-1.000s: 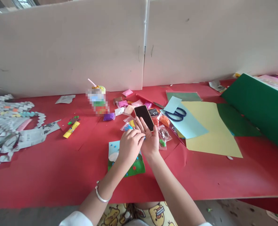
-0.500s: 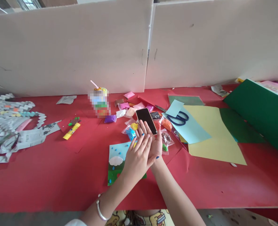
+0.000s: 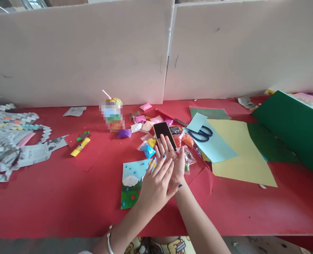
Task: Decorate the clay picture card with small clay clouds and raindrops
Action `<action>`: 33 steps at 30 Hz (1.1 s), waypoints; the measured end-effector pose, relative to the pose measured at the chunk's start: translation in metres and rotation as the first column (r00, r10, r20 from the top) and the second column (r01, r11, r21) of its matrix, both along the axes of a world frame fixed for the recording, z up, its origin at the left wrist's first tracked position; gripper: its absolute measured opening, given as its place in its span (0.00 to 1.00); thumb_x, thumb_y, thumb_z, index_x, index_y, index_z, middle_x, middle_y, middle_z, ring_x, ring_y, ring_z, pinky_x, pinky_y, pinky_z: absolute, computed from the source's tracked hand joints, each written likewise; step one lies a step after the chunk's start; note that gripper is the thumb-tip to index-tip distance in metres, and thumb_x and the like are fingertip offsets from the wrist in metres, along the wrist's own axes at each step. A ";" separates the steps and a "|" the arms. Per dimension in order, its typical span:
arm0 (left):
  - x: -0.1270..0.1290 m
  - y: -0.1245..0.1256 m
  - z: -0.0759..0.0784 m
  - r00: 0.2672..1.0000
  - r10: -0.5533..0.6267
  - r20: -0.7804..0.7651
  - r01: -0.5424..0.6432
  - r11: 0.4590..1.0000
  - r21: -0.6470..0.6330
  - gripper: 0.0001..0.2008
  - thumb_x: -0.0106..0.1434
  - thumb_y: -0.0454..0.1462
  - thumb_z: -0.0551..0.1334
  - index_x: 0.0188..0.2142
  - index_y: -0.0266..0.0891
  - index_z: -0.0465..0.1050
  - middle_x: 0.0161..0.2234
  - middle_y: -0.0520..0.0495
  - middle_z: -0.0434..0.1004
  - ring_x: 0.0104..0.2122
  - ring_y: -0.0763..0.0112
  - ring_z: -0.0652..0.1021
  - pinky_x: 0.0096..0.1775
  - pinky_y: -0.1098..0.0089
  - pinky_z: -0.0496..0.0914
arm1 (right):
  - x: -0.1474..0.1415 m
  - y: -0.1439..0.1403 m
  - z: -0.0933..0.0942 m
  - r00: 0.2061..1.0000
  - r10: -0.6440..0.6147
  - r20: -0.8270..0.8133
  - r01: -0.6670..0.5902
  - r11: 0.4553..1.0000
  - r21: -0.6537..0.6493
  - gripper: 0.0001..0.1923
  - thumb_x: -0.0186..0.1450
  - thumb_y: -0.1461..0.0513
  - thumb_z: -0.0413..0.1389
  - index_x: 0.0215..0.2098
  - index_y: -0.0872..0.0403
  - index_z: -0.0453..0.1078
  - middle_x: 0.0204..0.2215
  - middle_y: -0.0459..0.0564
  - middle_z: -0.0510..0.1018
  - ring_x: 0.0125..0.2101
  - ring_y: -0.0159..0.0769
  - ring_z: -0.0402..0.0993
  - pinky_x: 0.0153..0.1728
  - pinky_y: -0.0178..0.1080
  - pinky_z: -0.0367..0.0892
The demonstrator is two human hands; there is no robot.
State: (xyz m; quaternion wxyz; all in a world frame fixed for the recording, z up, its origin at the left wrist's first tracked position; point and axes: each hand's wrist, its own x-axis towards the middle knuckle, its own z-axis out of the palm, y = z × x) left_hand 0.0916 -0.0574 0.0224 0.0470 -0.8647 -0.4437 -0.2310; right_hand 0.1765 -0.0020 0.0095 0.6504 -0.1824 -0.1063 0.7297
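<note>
My left hand (image 3: 156, 185), palm down with fingers stretched and blue nails, lies across the palm of my right hand (image 3: 178, 168). The right hand faces up, its fingers straight and slightly apart. Whatever may lie between the palms is hidden. Just beyond the fingertips is a phone (image 3: 162, 130) with a dark screen. Under and beside my left hand a picture card (image 3: 131, 170) with a white cloud, blue drops and green ground is partly covered. Several small bags of coloured clay, such as a blue bag (image 3: 148, 151) and a purple bag (image 3: 124, 133), surround the phone.
Dark scissors (image 3: 202, 134) rest on light blue paper (image 3: 220, 150) and yellow paper (image 3: 249, 155) at right. A green board (image 3: 291, 123) stands farther right. Left are a yellow glue stick (image 3: 80, 147), a pixelated cup (image 3: 111, 116) and folded paper strips (image 3: 37, 118). White panels (image 3: 79, 53) close the back.
Both hands have shifted slightly toward me and to the right, the left palm sliding over the right. More of the blue bag and the card shows. Other things stay put.
</note>
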 end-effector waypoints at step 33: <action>0.009 -0.011 0.000 0.937 0.140 0.320 -0.065 0.970 -0.234 0.24 0.71 0.38 0.48 0.66 0.45 0.51 0.63 0.44 0.63 0.64 0.63 0.62 0.63 0.53 0.60 | 0.002 0.002 0.003 0.990 -0.132 0.054 0.129 0.991 0.046 0.30 0.68 0.41 0.36 0.54 0.40 0.69 0.64 0.38 0.62 0.66 0.32 0.53 0.66 0.49 0.49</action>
